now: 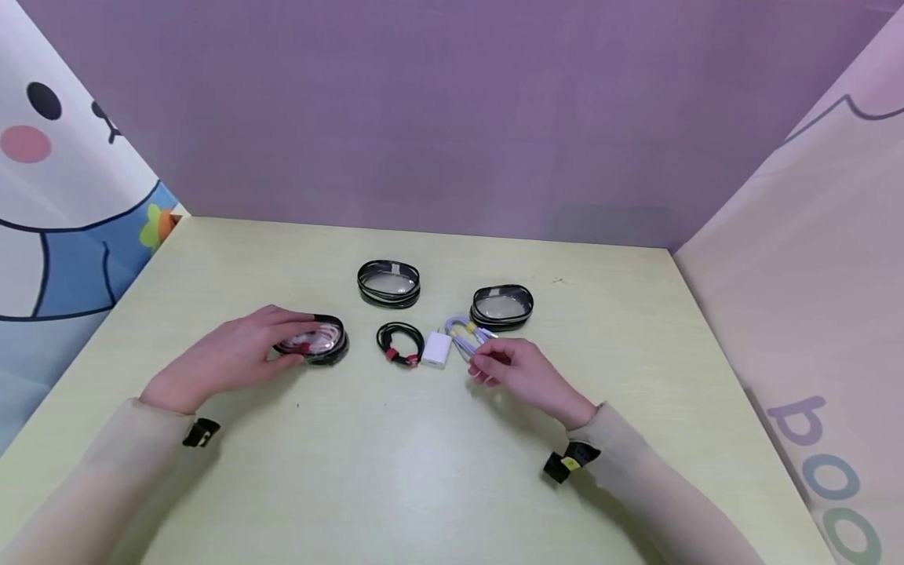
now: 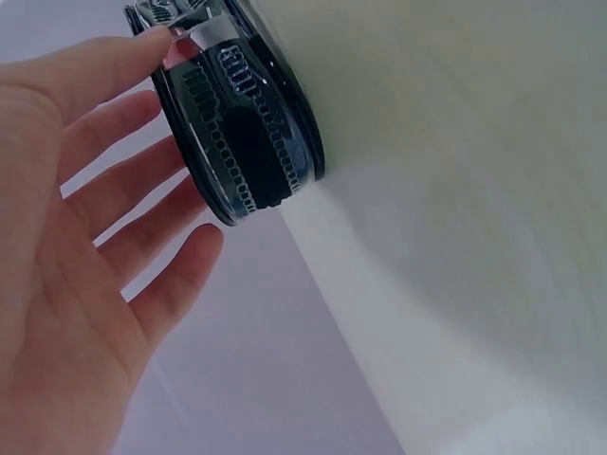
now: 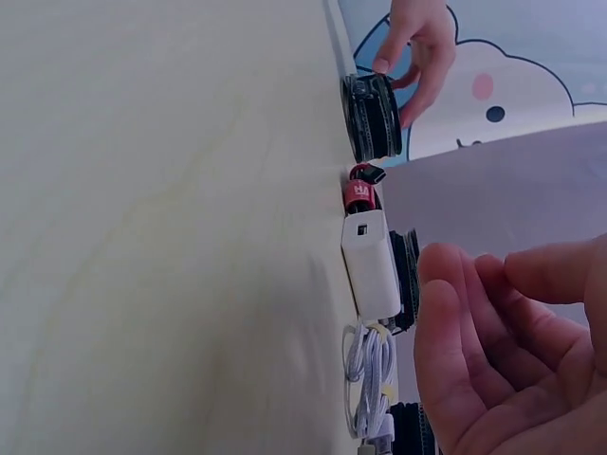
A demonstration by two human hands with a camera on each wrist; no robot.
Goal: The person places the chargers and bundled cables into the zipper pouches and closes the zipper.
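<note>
Left of the head frame's centre, the left hand (image 1: 233, 357) grips a round black-rimmed zip case (image 1: 326, 348) between thumb and fingers. Right of centre, the right hand (image 1: 523, 373), empty, fingers loosely curled, is near a bundled lavender cable (image 1: 461, 336) beside a white charger (image 1: 437, 350).

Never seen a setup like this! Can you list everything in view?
Round cases: three, black-edged, one under the left hand, two farther back
Coiled black cable: one, black with red ties, mid-table
Charger: one, white, right of the black cable
Coiled lilac cable: one, pale lilac with yellow ties, right of the charger
Table: one, pale yellowish, beneath everything
Backdrop: one, purple, behind the table
Printed sheets: two, mostly pale, one each side
Hands: two, bare; left gripping a case, right by the lilac cable
Sleeves: two, pale beige, on the arms
Wrist devices: two, black, one per wrist
</note>
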